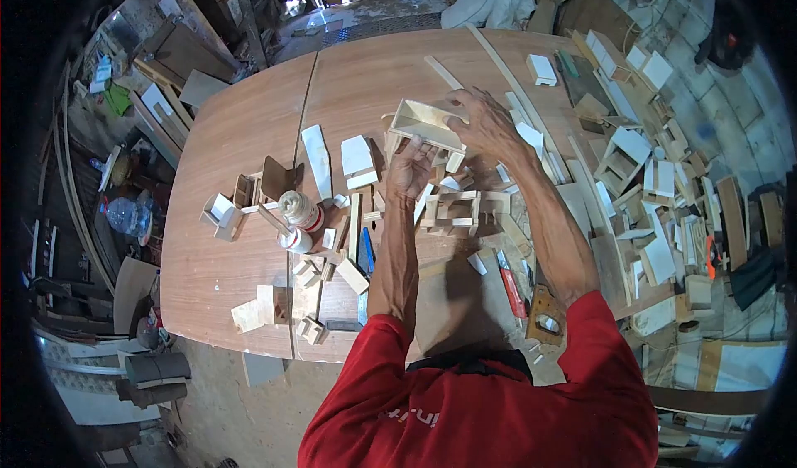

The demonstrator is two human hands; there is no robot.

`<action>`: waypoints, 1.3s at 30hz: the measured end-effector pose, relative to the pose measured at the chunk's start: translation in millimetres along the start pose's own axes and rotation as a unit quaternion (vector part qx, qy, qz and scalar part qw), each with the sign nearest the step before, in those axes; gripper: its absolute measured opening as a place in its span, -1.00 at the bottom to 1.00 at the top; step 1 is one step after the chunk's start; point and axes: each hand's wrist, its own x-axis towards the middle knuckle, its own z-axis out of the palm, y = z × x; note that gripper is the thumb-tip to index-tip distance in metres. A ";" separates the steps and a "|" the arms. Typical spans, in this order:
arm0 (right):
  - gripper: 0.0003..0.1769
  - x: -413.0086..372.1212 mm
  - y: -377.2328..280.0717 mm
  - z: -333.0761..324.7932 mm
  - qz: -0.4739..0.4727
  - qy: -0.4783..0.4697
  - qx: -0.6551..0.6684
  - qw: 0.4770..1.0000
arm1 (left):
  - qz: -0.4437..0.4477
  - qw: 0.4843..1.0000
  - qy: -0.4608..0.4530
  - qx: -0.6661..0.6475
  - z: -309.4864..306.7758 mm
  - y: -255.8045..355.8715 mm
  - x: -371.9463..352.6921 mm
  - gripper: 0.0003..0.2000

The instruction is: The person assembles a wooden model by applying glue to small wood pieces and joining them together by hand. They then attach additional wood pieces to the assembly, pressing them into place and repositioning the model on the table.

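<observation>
A small open wooden box [422,128] with thin pale walls is held up over the middle of the table, its open side facing up. My left hand [411,168] grips its near side from below, thumb against the front wall. At the box's right end is my right hand [488,126], fingers curved over the corner and thumb by the rim. Beneath the hands, a wooden frame [452,211] rests among offcuts. A white-topped wooden block [359,161] lies left of my left hand, beside a flat white piece [316,161].
A glue bottle [295,239] and a jar [300,209] stand left of my left forearm. Near the front edge lie a red-handled tool [512,290] and a yellowish hand tool [545,317]. Many wooden pieces [660,252] are heaped at the right; long strips [506,65] run along the table.
</observation>
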 end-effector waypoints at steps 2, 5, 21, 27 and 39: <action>-0.48 7.6 0.2 6.9 0.003 -0.025 -0.021 0.999 | 0.008 1.000 -0.002 -0.025 -9.2 -4.5 -2.1 -0.66; -0.19 11.9 -1.6 15.8 -0.055 -0.081 -0.030 0.995 | 0.007 0.997 0.030 -0.075 -9.7 -6.5 -7.0 -0.77; 0.31 26.8 9.4 49.9 -0.027 -0.169 -0.024 0.985 | 0.030 0.978 0.034 -0.201 -31.9 -24.7 -9.1 -0.87; 0.28 32.9 12.7 57.0 -0.006 -0.155 0.007 0.988 | 0.017 0.983 -0.013 -0.183 -39.0 -21.1 -2.0 -0.82; 0.18 55.3 39.9 86.5 -0.025 -0.173 -0.011 0.985 | -0.022 0.967 0.177 0.180 -58.9 31.5 -75.5 -0.45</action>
